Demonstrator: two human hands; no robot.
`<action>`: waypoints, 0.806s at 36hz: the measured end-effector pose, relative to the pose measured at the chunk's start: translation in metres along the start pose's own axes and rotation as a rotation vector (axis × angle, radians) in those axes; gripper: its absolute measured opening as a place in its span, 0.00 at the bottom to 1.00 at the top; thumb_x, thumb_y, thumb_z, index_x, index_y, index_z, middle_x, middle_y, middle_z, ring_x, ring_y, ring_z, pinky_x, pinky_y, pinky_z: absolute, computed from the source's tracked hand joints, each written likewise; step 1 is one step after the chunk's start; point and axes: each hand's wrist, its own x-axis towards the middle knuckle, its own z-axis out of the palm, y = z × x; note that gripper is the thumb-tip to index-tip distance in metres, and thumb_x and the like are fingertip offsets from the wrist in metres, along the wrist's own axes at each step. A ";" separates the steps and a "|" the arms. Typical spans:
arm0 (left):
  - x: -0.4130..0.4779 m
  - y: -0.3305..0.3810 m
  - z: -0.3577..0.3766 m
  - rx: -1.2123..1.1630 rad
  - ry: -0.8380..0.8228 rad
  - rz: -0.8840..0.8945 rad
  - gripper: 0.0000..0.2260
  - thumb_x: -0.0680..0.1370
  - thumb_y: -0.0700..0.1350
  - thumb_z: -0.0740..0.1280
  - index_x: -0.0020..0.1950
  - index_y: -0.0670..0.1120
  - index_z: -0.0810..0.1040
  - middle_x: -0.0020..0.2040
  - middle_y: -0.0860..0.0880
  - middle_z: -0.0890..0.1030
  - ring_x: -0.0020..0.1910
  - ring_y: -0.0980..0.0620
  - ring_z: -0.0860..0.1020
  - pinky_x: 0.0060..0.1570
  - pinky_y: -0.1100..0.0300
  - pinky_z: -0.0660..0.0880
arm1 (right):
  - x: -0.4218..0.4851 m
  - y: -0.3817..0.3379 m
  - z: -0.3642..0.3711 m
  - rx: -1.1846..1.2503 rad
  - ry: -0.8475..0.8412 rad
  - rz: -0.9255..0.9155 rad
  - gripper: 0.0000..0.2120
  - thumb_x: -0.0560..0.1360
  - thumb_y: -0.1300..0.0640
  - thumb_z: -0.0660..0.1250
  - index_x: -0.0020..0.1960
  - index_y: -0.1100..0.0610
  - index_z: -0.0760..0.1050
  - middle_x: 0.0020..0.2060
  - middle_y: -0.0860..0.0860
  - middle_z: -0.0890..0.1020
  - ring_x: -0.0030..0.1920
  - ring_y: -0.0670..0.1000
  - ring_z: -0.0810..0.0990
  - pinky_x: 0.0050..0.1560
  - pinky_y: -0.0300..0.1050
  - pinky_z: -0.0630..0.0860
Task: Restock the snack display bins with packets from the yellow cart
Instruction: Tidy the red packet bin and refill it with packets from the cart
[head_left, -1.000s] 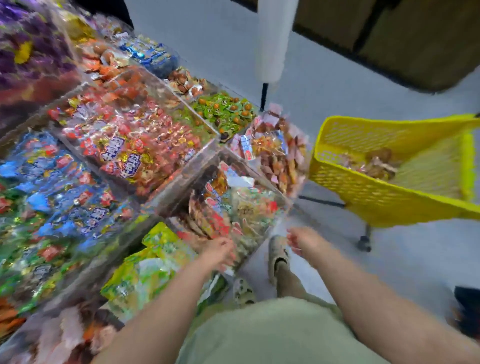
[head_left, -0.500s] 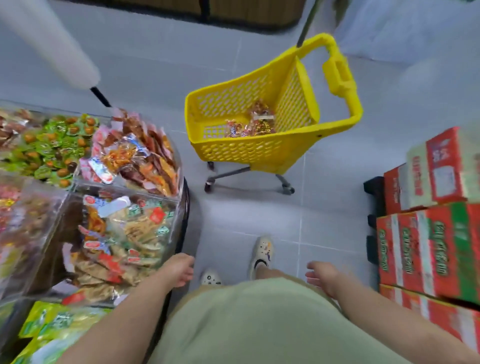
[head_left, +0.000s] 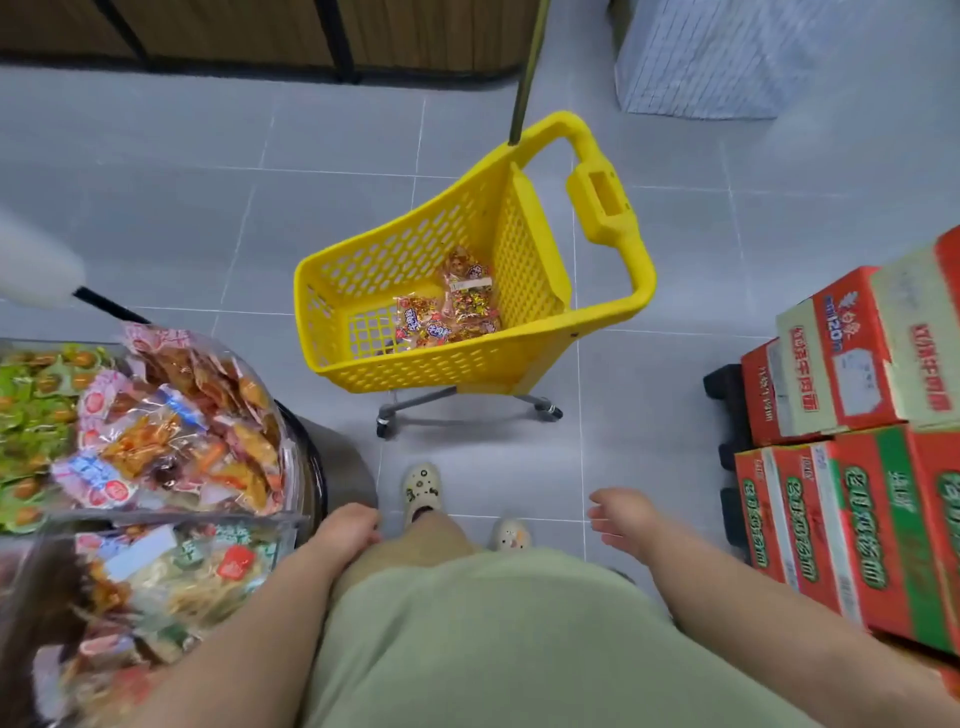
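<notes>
**Person turns from snack bins to yellow cart, both hands empty**

A sec. ago the view was down on the bins w/ both hands at them. Now the view has swung to the yellow perforated plastic shopping cart (head_left: 395, 364), which stands on the grey tiled floor (head_left: 156, 208) straight ahead, well apart from the person's feet. Judged from this, one load is in and the next step is prob. a reach into the cart for more.

Left hand (head_left: 345, 535) hangs by the thigh, fingers loosely curled, holding nothing. Right hand (head_left: 623, 519) hangs free, fingers loosely spread, also holding nothing.

A few clear snack packets w/ red-and-orange print (head_left: 452, 312) lie on the cart's base, toward its near right corner. Rest of the base is bare mesh, so stock is almost gone.

The clear plastic display bins (head_left: 218, 518) sit at the left edge of view, heaped w/ mixed packets and just beside the left arm.

Around: stacked red-and-green cardboard cartons (head_left: 852, 519) on the right, near the right arm. A white fluffy duster-like object on a black handle (head_left: 36, 270) juts out over the bins. A thin metal pole (head_left: 527, 67) rises behind the cart handle.

Floor between the person and the cart shows only the cream clogs (head_left: 422, 491), so nothing seems to block the way.
</notes>
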 end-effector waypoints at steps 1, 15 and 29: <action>0.004 0.005 -0.004 -0.028 -0.001 -0.005 0.12 0.79 0.42 0.62 0.36 0.42 0.77 0.36 0.43 0.82 0.35 0.45 0.77 0.38 0.56 0.73 | 0.004 -0.001 0.004 0.007 -0.006 0.024 0.05 0.78 0.57 0.60 0.50 0.58 0.70 0.40 0.53 0.76 0.37 0.50 0.74 0.38 0.42 0.69; 0.094 0.141 -0.125 -0.129 0.001 0.048 0.08 0.81 0.41 0.57 0.43 0.43 0.71 0.38 0.44 0.74 0.31 0.49 0.71 0.28 0.63 0.68 | 0.018 -0.183 0.065 -0.127 0.017 -0.091 0.06 0.79 0.55 0.59 0.44 0.54 0.69 0.39 0.50 0.76 0.36 0.47 0.74 0.37 0.41 0.67; 0.160 0.186 -0.197 -0.084 0.055 -0.020 0.12 0.80 0.40 0.59 0.36 0.45 0.70 0.34 0.45 0.73 0.32 0.47 0.71 0.32 0.60 0.64 | 0.056 -0.323 0.118 0.019 -0.059 -0.050 0.11 0.79 0.57 0.60 0.59 0.62 0.72 0.45 0.58 0.77 0.48 0.53 0.77 0.50 0.46 0.73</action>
